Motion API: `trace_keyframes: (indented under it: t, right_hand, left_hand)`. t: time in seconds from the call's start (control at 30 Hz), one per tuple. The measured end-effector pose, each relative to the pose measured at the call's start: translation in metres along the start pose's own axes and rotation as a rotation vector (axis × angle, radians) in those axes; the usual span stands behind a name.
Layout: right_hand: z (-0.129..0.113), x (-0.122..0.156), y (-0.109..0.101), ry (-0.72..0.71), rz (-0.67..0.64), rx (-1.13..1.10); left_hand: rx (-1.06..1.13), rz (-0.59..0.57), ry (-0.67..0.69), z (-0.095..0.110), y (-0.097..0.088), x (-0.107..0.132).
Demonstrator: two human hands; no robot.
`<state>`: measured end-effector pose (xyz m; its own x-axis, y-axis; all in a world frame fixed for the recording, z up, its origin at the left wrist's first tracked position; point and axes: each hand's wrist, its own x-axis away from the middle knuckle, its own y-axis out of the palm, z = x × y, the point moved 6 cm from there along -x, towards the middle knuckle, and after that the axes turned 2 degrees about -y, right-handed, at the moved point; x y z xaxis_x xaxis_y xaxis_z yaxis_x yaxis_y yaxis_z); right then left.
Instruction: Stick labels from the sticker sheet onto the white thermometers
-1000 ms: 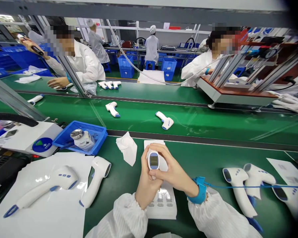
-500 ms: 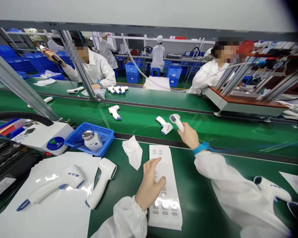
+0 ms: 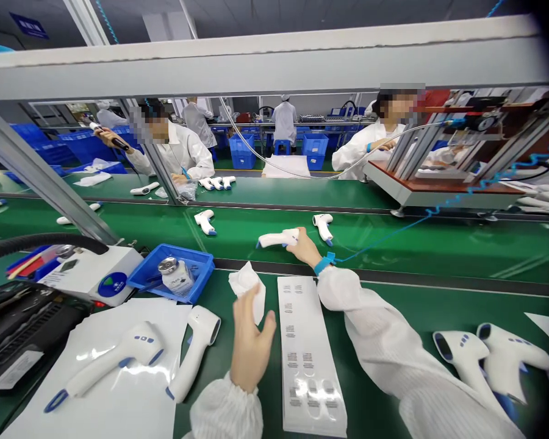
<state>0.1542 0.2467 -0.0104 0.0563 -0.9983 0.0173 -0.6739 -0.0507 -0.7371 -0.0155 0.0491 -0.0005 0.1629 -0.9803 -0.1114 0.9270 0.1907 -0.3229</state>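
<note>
My right hand (image 3: 304,248) is over the green conveyor belt, fingers closed round the head of a white handheld infrared thermometer (image 3: 274,238) whose handle points left. Just beyond that hand, another infrared thermometer (image 3: 322,227) lies on the belt. My left hand (image 3: 249,344) is held above the bench with thumb and fingers apart and nothing in it. Behind its fingertips lies a crumpled white paper (image 3: 244,277). Between my two arms is a sheet of printed labels (image 3: 297,341). Two thermometers lie on the left, one (image 3: 114,360) on white paper, the other (image 3: 194,350) at its edge.
A blue tray (image 3: 205,280) holds a metal-capped bottle (image 3: 176,274). Left of it stands a white box device (image 3: 91,274). More thermometers (image 3: 466,356) lie at right. A metal post (image 3: 46,164) and overhead beam frame the bench. Co-workers (image 3: 183,146) sit across the belt.
The thermometer my right hand held now lies on the belt, and that hand has moved left and gripped another one. My left hand has shifted left off the label sheet. The view has tilted up.
</note>
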Motion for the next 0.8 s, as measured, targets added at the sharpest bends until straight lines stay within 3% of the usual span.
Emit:
trace_keyframes:
  t: [0.07,0.1,0.17,0.23,0.27,0.33,0.4,0.53,0.67,0.8]
  right_hand:
    - [-0.016,0.028,0.002,-0.16,-0.167,-0.044]
    - [-0.025,0.045,0.005,-0.269,-0.285,-0.066]
    - [-0.039,0.084,0.011,-0.496,-0.456,-0.121]
    - [-0.039,0.116,0.011,-0.599,-0.412,-0.163]
    - [-0.031,0.126,0.01,-0.568,-0.32,-0.167]
    - [-0.007,0.143,0.012,-0.409,-0.156,-0.148]
    - [0.016,0.159,0.023,-0.302,-0.125,-0.129]
    - [0.036,0.177,0.042,-0.271,-0.08,-0.163]
    - [0.038,0.177,0.049,-0.278,-0.027,-0.21]
    - [0.038,0.175,0.052,-0.26,-0.027,-0.211]
  left_hand:
    - [-0.127,0.093,0.086,0.009,-0.017,-0.006]
    - [-0.133,0.051,0.095,0.011,-0.018,-0.009]
    - [0.015,-0.173,-0.008,0.004,-0.005,-0.013]
    - [0.283,-0.352,-0.217,-0.01,0.014,-0.011]
    - [0.402,-0.362,-0.316,-0.017,0.021,-0.01]
    - [0.545,-0.253,-0.427,-0.029,0.025,-0.009]
    - [0.589,-0.142,-0.438,-0.037,0.024,-0.008]
    - [0.647,-0.097,-0.418,-0.045,0.025,-0.007]
    - [0.742,-0.15,-0.425,-0.05,0.038,-0.008]
    - [0.691,-0.244,-0.388,-0.049,0.055,-0.012]
